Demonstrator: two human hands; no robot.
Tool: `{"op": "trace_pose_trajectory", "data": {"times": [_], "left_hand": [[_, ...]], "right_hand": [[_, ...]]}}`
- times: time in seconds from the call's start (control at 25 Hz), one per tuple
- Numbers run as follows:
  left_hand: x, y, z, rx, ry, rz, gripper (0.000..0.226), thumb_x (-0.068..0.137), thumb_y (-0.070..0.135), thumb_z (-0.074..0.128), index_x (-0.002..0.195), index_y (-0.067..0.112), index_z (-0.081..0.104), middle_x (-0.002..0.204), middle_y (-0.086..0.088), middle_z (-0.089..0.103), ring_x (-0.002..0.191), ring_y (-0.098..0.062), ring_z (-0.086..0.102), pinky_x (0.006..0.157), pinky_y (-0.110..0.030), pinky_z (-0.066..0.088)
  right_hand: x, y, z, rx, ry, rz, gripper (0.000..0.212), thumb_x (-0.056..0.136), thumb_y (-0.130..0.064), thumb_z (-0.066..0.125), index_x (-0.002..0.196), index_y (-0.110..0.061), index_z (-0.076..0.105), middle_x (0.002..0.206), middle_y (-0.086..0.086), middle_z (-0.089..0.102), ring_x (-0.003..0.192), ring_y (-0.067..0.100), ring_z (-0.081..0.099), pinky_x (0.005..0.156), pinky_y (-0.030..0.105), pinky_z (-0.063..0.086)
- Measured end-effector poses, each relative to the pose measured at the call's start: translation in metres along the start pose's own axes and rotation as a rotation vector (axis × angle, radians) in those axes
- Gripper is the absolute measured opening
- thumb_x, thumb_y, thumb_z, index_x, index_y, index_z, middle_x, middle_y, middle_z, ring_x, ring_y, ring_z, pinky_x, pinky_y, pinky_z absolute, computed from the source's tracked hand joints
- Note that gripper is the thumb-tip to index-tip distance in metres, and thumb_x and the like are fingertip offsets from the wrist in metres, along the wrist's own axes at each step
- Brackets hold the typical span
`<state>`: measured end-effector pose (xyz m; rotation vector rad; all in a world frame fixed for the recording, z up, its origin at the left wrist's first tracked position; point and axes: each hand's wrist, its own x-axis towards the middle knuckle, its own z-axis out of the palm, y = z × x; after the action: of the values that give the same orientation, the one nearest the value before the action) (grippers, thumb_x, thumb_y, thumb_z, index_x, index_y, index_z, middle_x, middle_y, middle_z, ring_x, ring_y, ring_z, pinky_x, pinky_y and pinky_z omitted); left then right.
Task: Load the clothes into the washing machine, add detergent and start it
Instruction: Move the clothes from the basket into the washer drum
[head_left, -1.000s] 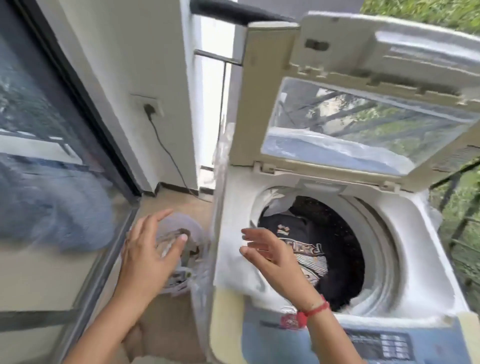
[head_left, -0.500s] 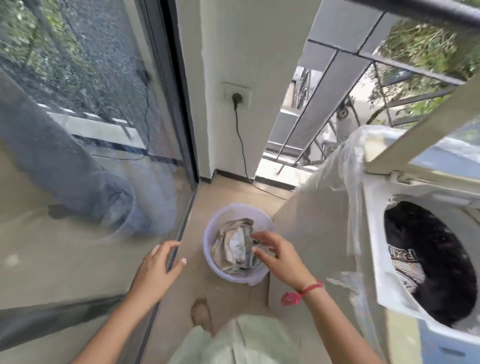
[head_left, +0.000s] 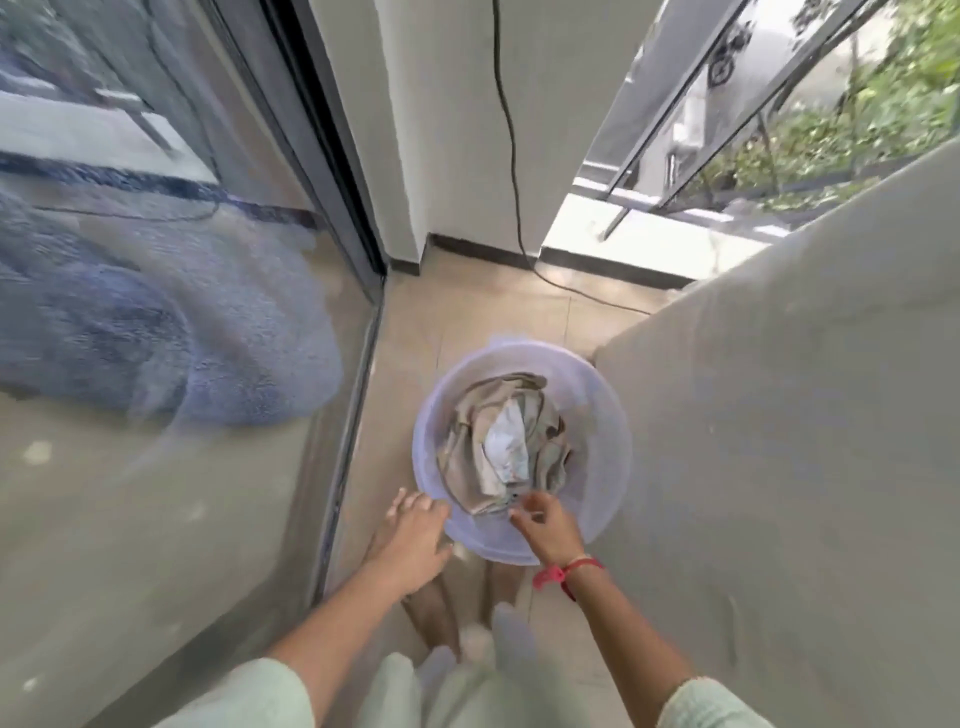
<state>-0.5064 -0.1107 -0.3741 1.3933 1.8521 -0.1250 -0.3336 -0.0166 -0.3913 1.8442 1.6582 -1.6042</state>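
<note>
So the view has swung off the drum and down onto the floor (head_left: 467, 322); a second ago both hands were up by the open machine, which already had dark clothes in it, and now they're down at the purple basin (head_left: 615, 415). The washing machine (head_left: 779, 415) shows only as its grey side panel, off to the right of the right-hand fingers. The remaining clothes (head_left: 498, 441), a beige bundle with a pale piece on top, sit in the basin just ahead of both sets of fingertips. The left hand (head_left: 415, 535) has its fingers (head_left: 410, 506) relaxed and fairly straight at the basin's near-left rim; it looks like it's touching it, but the blur makes that iffy. The right hand (head_left: 545, 530) has its fingers (head_left: 532, 501) loosely curled right at the near edge of the fabric, and honestly I can't tell if they've pinched it yet. My read: loading is partly done, and this is the reach for the next piece. Detergent and starting come later, and neither is in view here.
</note>
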Motion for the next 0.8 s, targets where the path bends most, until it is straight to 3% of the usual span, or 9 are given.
{"op": "trace_pose_trajectory", "data": {"times": [0.16,0.28,0.36,0.44,0.52,0.68,0.8], "left_hand": [[0.095,-0.013,0.051,0.282,0.016,-0.016,0.052,0.09,0.024,0.047,0.138,0.014,0.033,0.143,-0.01,0.038,0.142,-0.023,0.021,0.117,-0.033,0.0],[0.147,-0.012,0.092,0.452,-0.076,0.084,0.066,0.09,0.019,0.049,0.147,0.017,0.016,0.139,-0.015,0.039,0.138,-0.03,0.027,0.118,-0.039,0.003],[0.171,-0.009,0.116,0.488,-0.126,0.063,0.06,0.089,0.022,0.054,0.143,0.02,0.026,0.132,-0.015,0.045,0.129,-0.032,0.038,0.116,-0.041,0.01],[0.184,-0.009,0.118,0.449,-0.176,-0.001,0.036,0.09,0.02,0.052,0.126,0.018,0.049,0.123,-0.011,0.054,0.12,-0.029,0.048,0.112,-0.039,0.019],[0.184,-0.006,0.112,0.4,-0.143,-0.027,0.023,0.091,0.018,0.048,0.112,0.014,0.058,0.115,-0.009,0.059,0.11,-0.027,0.054,0.102,-0.035,0.03],[0.148,0.011,0.057,0.129,0.046,-0.044,0.023,0.094,0.025,0.043,0.109,0.015,0.058,0.108,-0.007,0.061,0.103,-0.031,0.056,0.087,-0.034,0.036],[0.1,0.027,0.003,0.013,0.141,0.009,0.021,0.092,0.022,0.046,0.109,0.015,0.057,0.107,-0.009,0.062,0.101,-0.034,0.058,0.077,-0.036,0.036]], "right_hand": [[0.108,0.049,0.041,-0.116,0.023,0.076,0.05,0.083,-0.016,0.061,0.132,-0.012,0.048,0.126,0.011,0.054,0.115,0.027,0.054,0.091,0.03,0.041],[0.169,0.076,0.061,-0.194,0.034,0.058,0.069,0.083,-0.017,0.062,0.144,-0.016,0.03,0.136,0.014,0.044,0.122,0.03,0.048,0.095,0.036,0.042],[0.198,0.095,0.075,-0.173,0.064,0.009,0.072,0.081,-0.026,0.066,0.143,-0.018,0.029,0.131,0.007,0.047,0.117,0.024,0.051,0.092,0.038,0.045],[0.211,0.103,0.085,-0.157,0.156,-0.015,0.043,0.081,-0.022,0.061,0.121,-0.016,0.047,0.108,0.004,0.057,0.1,0.024,0.058,0.076,0.035,0.047],[0.207,0.098,0.084,-0.101,0.277,0.001,0.019,0.082,-0.008,0.05,0.1,-0.011,0.055,0.088,0.008,0.061,0.084,0.029,0.06,0.064,0.032,0.042],[0.143,0.066,0.053,-0.024,0.357,-0.074,0.01,0.085,-0.001,0.047,0.083,-0.009,0.052,0.079,0.009,0.057,0.075,0.024,0.051,0.061,0.031,0.033],[0.065,0.035,0.029,-0.003,0.379,-0.193,0.013,0.085,-0.001,0.047,0.083,-0.009,0.056,0.08,0.006,0.059,0.074,0.018,0.051,0.064,0.025,0.031]]}}
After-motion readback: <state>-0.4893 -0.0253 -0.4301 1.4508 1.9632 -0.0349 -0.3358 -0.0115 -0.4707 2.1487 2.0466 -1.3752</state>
